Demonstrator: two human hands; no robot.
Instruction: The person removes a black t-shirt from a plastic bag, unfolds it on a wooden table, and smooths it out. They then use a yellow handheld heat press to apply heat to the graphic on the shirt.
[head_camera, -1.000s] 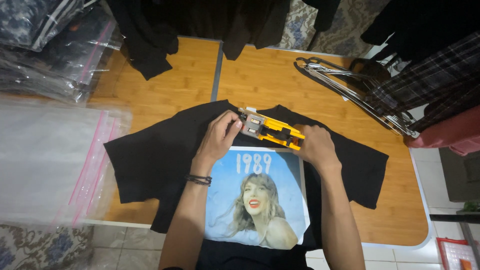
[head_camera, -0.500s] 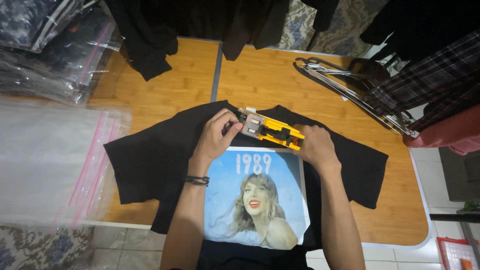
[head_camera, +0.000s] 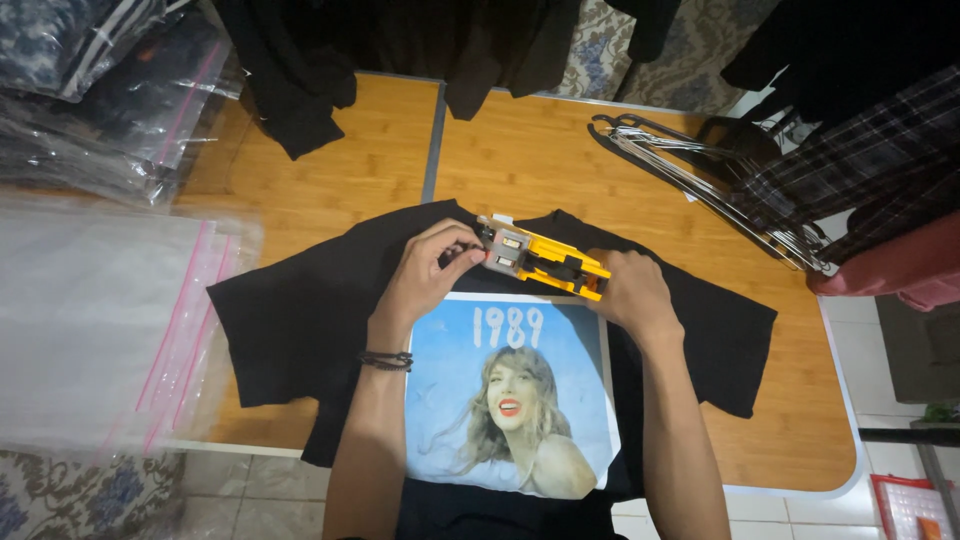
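Note:
A black T-shirt (head_camera: 290, 320) with a large blue portrait print (head_camera: 510, 400) lies flat, face up, on a wooden table (head_camera: 520, 160). Over its collar I hold a yellow and grey tagging gun (head_camera: 540, 258). My right hand (head_camera: 632, 292) grips the gun's yellow handle. My left hand (head_camera: 425, 275), with a dark band on the wrist, pinches the shirt's neckline at the gun's grey tip. The tip itself is partly hidden by my fingers.
A stack of clear zip bags with pink seals (head_camera: 100, 320) lies at the left. Bagged dark clothes (head_camera: 90, 90) sit at the far left. A bundle of metal hangers (head_camera: 700, 180) lies at the right beside plaid and pink fabric (head_camera: 880, 220). Dark garments (head_camera: 400, 50) hang behind the table.

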